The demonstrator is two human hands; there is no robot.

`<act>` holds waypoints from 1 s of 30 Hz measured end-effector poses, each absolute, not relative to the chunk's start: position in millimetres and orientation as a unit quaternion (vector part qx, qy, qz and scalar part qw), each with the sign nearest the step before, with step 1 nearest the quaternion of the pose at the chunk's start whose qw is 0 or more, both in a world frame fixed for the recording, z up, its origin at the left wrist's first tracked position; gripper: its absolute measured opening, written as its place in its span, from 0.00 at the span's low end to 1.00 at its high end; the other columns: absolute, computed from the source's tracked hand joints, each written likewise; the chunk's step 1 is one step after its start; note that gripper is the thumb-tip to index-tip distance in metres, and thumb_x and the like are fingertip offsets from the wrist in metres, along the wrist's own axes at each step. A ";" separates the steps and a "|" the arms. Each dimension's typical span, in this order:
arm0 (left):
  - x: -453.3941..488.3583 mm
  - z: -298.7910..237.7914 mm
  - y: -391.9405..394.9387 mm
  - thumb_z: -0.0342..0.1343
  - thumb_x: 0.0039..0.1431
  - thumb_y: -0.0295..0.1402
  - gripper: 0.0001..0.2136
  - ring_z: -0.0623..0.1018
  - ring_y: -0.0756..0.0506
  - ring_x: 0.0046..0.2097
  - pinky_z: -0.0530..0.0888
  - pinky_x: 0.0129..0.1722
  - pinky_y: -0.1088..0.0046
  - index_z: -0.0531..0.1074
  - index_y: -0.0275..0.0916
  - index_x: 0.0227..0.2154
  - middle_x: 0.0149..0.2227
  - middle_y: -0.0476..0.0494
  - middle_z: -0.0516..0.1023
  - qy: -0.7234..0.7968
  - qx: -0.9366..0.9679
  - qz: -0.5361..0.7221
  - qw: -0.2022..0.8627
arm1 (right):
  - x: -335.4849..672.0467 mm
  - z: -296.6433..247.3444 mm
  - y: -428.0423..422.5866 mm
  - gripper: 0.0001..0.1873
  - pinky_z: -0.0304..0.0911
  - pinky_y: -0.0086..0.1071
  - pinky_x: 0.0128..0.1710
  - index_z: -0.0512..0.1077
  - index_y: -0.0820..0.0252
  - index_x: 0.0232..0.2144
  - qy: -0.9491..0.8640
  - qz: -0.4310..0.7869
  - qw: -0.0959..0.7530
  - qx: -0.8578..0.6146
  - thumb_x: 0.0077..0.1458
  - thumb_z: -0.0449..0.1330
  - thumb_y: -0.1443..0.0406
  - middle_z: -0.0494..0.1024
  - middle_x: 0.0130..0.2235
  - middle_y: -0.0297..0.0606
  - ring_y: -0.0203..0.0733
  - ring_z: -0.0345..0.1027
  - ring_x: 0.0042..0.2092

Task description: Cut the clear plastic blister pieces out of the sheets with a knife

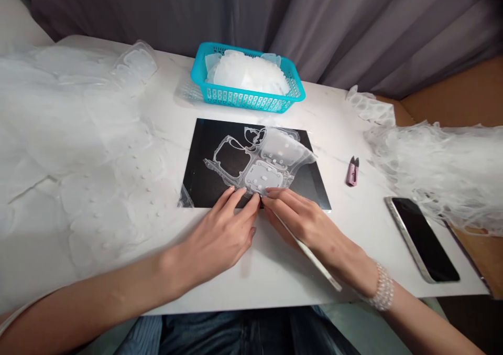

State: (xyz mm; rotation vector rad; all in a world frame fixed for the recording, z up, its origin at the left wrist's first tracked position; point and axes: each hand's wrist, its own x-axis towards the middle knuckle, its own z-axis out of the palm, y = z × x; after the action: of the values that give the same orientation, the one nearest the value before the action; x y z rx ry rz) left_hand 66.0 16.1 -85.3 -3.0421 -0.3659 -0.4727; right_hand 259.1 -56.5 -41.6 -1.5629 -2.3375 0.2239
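A clear, translucent plastic sheet (262,162) with rounded cells and small white dots lies on a black mat (204,182) in the middle of the white table. My left hand (222,234) presses its fingertips on the sheet's near edge, fingers close together. My right hand (302,218) pinches the same edge right beside it and holds a thin white stick-like tool (314,260) that runs back along the hand toward my wrist. Some cells of the sheet are cut out and show the black mat through them.
A turquoise basket (251,100) with white translucent pieces stands behind the mat. Piles of clear plastic sheets lie at the left (86,150) and right (440,166). Small pink snips (352,171) and a dark phone (422,237) lie at the right.
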 end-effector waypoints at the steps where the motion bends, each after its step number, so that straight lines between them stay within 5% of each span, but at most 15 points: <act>1: 65.6 -86.1 16.1 0.48 0.69 0.29 0.16 0.71 0.33 0.58 0.64 0.62 0.53 0.74 0.26 0.52 0.57 0.34 0.74 -0.118 -0.980 -0.157 0.018 | 260.1 -45.5 -54.1 0.14 0.74 0.41 0.47 0.72 0.67 0.42 -0.819 0.059 0.173 -0.544 0.69 0.46 0.73 0.78 0.46 0.54 0.50 0.74 0.50; 11: 62.4 -87.5 19.2 0.45 0.68 0.28 0.18 0.70 0.34 0.59 0.62 0.63 0.53 0.72 0.24 0.54 0.53 0.33 0.76 -0.118 -0.979 -0.166 -0.020 | 263.7 -76.5 -47.5 0.19 0.70 0.54 0.53 0.70 0.78 0.54 -0.856 -0.041 0.123 -0.501 0.68 0.47 0.72 0.76 0.52 0.64 0.61 0.66 0.61; 15: 61.7 -86.2 19.9 0.45 0.69 0.30 0.20 0.68 0.34 0.61 0.62 0.63 0.54 0.69 0.26 0.58 0.59 0.34 0.73 -0.121 -0.979 -0.161 -0.034 | 271.0 -62.4 -48.6 0.20 0.69 0.51 0.57 0.71 0.66 0.56 -0.799 0.069 0.269 -0.534 0.67 0.47 0.73 0.76 0.55 0.54 0.53 0.66 0.62; 18: 61.6 -85.2 19.1 0.44 0.70 0.31 0.22 0.67 0.35 0.62 0.63 0.63 0.54 0.66 0.25 0.61 0.63 0.33 0.68 -0.122 -0.982 -0.145 -0.028 | 310.3 -40.6 -45.8 0.16 0.70 0.48 0.56 0.77 0.54 0.49 -0.624 0.155 0.431 -0.633 0.66 0.52 0.69 0.80 0.51 0.42 0.48 0.74 0.54; 22: 61.7 -86.3 17.9 0.44 0.69 0.30 0.22 0.68 0.35 0.61 0.64 0.63 0.54 0.65 0.24 0.62 0.63 0.32 0.69 -0.124 -0.981 -0.145 -0.032 | 396.1 -28.5 -41.1 0.06 0.70 0.44 0.56 0.80 0.56 0.37 -0.375 0.211 0.605 -0.670 0.56 0.64 0.64 0.82 0.43 0.40 0.48 0.77 0.49; 26: 62.8 -80.9 19.0 0.43 0.69 0.29 0.21 0.68 0.34 0.60 0.66 0.62 0.52 0.67 0.26 0.60 0.61 0.34 0.71 -0.140 -0.976 -0.142 -0.093 | 431.4 -31.1 -46.0 0.10 0.70 0.43 0.56 0.79 0.57 0.37 -0.280 0.301 0.631 -0.658 0.49 0.68 0.66 0.82 0.38 0.39 0.46 0.78 0.46; 30: 71.4 -54.5 28.0 0.45 0.68 0.34 0.19 0.70 0.35 0.58 0.68 0.58 0.50 0.74 0.32 0.54 0.57 0.37 0.75 -0.206 -0.933 -0.132 -0.263 | 379.2 -20.0 -56.8 0.10 0.70 0.46 0.57 0.79 0.55 0.41 -0.353 0.325 0.612 -0.629 0.57 0.64 0.62 0.82 0.45 0.43 0.50 0.76 0.51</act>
State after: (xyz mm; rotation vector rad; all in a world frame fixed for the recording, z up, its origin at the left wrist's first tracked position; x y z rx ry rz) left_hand 71.4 28.0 -54.5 -3.5548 -0.7836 -0.5013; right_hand 379.2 -56.8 -20.0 -1.4518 -0.8135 0.7497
